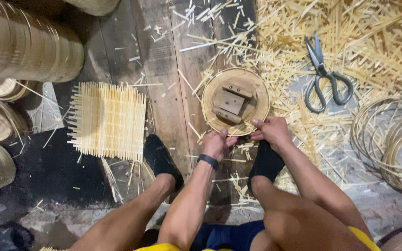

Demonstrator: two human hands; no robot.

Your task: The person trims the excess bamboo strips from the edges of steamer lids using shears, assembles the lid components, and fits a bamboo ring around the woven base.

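Left hand [216,143]: gripping the near rim of the disc [236,101], thumb pressing over its edge, fingers curling under; a dark band is sitting on the wrist.
Right hand [270,130]: clamping on the same rim just beside the left, thumb lying on top, fingers hidden beneath.
Disc: a round bamboo-rimmed piece with a wooden block fixed at its middle, lying on the floor planks [164,69] in front of the feet, its near edge being held by both hands.
Feet: in dark socks, resting on either side of the hands, the right one [266,162] right under the right hand.
Mat [107,120]: a square woven bamboo sheet lying flat to the left, well apart from the hands.
Scissors [324,76]: lying shut on the heap of bamboo offcuts [373,42], to the right of the disc, out of either hand.
Hoops [389,139]: thin bamboo rings piled at the far right.
Stacks [24,42]: finished round trays standing at the left edge.
Risk, slip: both grips are bunching on one short stretch of rim, so the disc may be tipping or sliding out if pressed unevenly.
Risk, splinters: loose slivers are lying all around the hands and socks; a sharp end could be pricking skin.
Risk, rim: hard thumb pressure might be cracking the thin rim band.
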